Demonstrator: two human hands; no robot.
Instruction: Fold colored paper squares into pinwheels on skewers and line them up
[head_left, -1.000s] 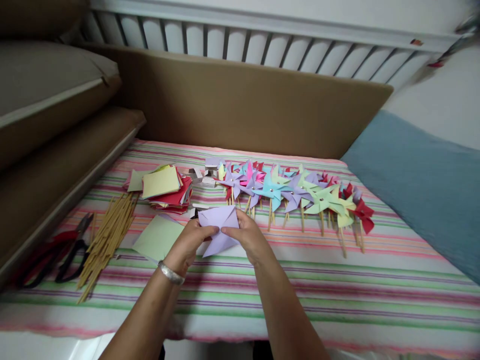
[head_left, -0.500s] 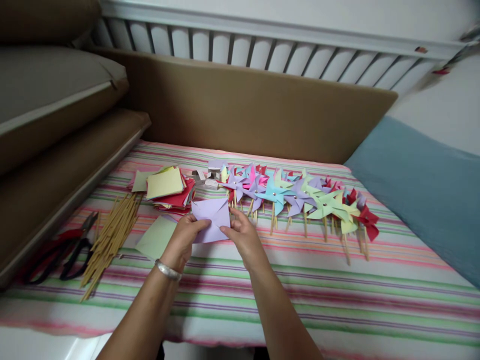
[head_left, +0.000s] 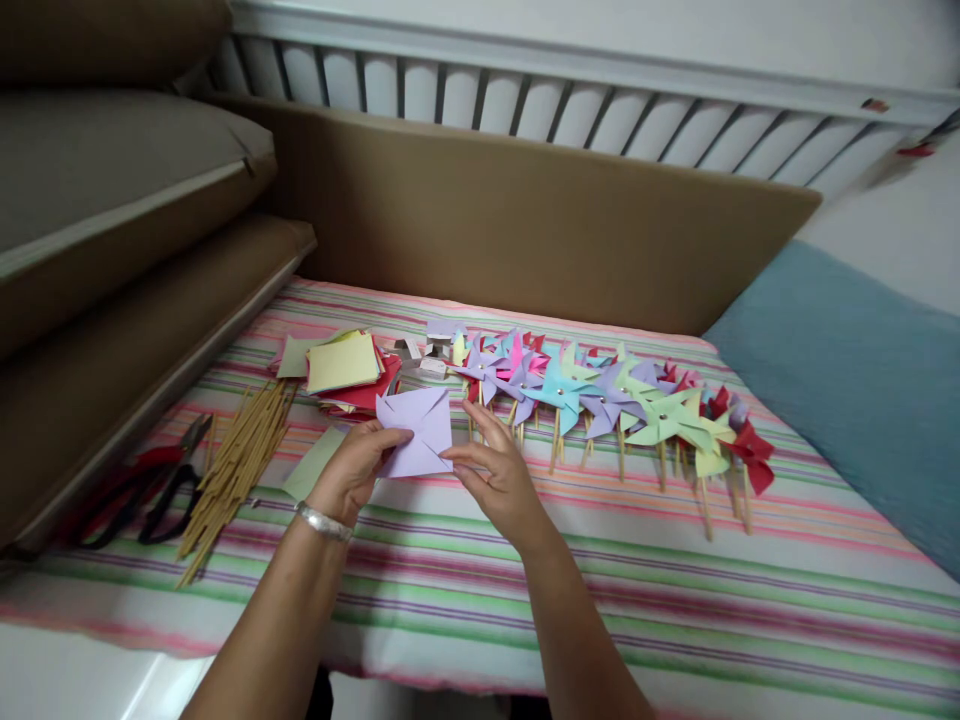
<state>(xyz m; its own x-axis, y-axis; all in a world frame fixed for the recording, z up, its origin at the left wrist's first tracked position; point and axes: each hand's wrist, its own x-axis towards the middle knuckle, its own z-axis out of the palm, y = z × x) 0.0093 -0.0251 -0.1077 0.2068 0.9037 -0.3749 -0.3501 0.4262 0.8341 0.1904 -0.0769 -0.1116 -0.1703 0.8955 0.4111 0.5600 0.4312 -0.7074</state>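
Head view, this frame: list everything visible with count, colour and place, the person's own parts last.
lilac paper square: one, lilac, cut from the corners, held in both hands.
paper stack: one pile, yellow on top, red beneath, behind the hands.
green sheet: one, pale green, flat under the left wrist.
pinwheels: a row, too overlapped to count; lilac, blue, green, pink, red; right of the stack.
wooden sticks: one loose bundle, tan, at left.
scissors: two pairs, one red-handled, one black, far left.
striped cloth: one, pink, green and white, covering the surface.
bracelet: one, silver, left wrist.
left hand: grips the square's left edge.
right hand: fingertips at its right edge.
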